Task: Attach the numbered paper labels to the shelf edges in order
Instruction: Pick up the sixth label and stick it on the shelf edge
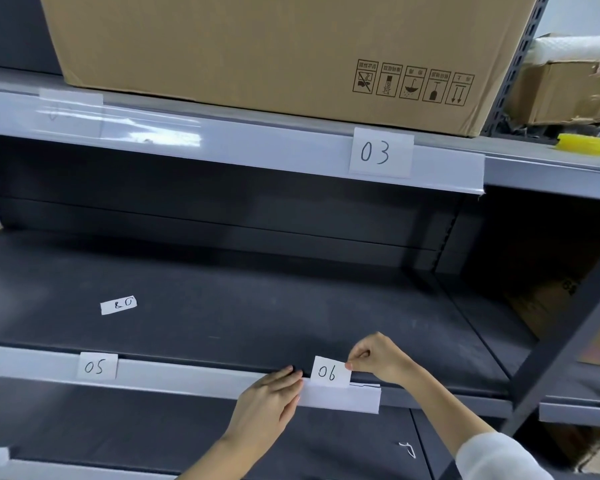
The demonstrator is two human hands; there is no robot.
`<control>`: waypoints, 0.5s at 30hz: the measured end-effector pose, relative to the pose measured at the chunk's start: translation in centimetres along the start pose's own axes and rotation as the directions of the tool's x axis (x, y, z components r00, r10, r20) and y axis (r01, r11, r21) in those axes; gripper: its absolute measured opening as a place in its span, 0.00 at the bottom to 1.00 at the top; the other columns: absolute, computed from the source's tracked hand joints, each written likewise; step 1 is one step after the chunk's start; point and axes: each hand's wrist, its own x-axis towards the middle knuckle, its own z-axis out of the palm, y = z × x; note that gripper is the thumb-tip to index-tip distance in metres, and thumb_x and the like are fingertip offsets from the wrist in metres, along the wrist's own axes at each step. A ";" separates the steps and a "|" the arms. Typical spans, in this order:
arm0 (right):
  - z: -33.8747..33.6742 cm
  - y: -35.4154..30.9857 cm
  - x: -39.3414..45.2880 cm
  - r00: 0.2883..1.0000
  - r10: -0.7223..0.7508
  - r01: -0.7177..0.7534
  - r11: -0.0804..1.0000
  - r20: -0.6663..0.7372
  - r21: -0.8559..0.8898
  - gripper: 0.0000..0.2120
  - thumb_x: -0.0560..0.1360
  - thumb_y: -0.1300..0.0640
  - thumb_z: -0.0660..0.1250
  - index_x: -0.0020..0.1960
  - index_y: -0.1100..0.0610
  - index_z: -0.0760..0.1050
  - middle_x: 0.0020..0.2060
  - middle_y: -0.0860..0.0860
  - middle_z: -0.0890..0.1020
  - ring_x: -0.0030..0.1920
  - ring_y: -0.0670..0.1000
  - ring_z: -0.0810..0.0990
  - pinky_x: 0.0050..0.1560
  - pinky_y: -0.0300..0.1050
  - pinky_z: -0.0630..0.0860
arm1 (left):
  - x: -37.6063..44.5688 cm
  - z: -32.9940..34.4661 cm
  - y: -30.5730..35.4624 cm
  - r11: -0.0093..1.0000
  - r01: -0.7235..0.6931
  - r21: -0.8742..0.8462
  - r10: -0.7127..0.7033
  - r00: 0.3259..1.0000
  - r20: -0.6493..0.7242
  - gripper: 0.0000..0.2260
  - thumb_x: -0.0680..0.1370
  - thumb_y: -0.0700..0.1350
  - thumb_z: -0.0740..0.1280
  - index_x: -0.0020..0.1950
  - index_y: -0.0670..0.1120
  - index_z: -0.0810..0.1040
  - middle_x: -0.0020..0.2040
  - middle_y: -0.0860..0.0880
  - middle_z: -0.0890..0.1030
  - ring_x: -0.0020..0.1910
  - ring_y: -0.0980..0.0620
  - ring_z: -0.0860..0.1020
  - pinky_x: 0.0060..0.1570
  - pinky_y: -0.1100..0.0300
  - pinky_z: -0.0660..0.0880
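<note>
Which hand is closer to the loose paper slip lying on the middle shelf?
Left. The left hand presses the label strip on the shelf edge, below and right of the loose slip. The right hand pinches the 06 label, farther right.

Mid-frame shelf deck point(257, 306) mostly open, only a loose label point(118, 305) at left-center. Upper shelf blocked by cardboard box point(274, 46); upright post point(561, 341) bars lower right.
</note>
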 end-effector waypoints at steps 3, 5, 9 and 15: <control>-0.2 -0.1 -0.3 1.000 -0.009 0.009 0.999 0.008 -0.041 0.08 0.71 0.60 0.70 0.46 0.64 0.83 0.28 0.42 0.76 0.29 0.38 0.72 0.31 0.25 0.67 | -0.1 0.1 -0.1 1.000 -0.001 -0.004 0.001 1.000 -0.002 0.33 0.82 0.50 0.39 0.41 0.52 0.86 0.45 0.60 0.84 0.47 0.62 0.82 0.41 0.71 0.77; -0.4 -0.2 -0.5 1.000 -0.014 0.015 0.997 0.015 -0.078 0.08 0.72 0.60 0.70 0.46 0.64 0.83 0.27 0.42 0.75 0.26 0.38 0.72 0.29 0.24 0.67 | -0.1 0.0 -0.1 1.000 -0.006 -0.009 0.006 1.000 0.003 0.33 0.82 0.50 0.39 0.42 0.52 0.86 0.45 0.60 0.84 0.47 0.62 0.82 0.41 0.71 0.77; -0.6 -0.7 -0.6 0.998 -0.039 0.047 0.983 0.047 -0.175 0.07 0.71 0.60 0.70 0.45 0.63 0.83 0.27 0.41 0.75 0.29 0.39 0.72 0.34 0.31 0.69 | 0.0 0.1 -0.2 1.000 -0.013 -0.007 0.013 1.000 -0.003 0.33 0.82 0.50 0.40 0.41 0.51 0.86 0.44 0.60 0.85 0.45 0.62 0.82 0.39 0.70 0.78; 0.0 -0.8 -0.9 0.998 -0.029 0.039 0.977 0.053 -0.210 0.06 0.70 0.60 0.69 0.44 0.62 0.83 0.27 0.41 0.75 0.33 0.45 0.74 0.37 0.36 0.70 | -0.1 0.4 -0.4 0.999 -0.022 -0.024 0.022 1.000 0.016 0.32 0.82 0.51 0.41 0.42 0.51 0.86 0.45 0.60 0.84 0.46 0.61 0.82 0.42 0.70 0.78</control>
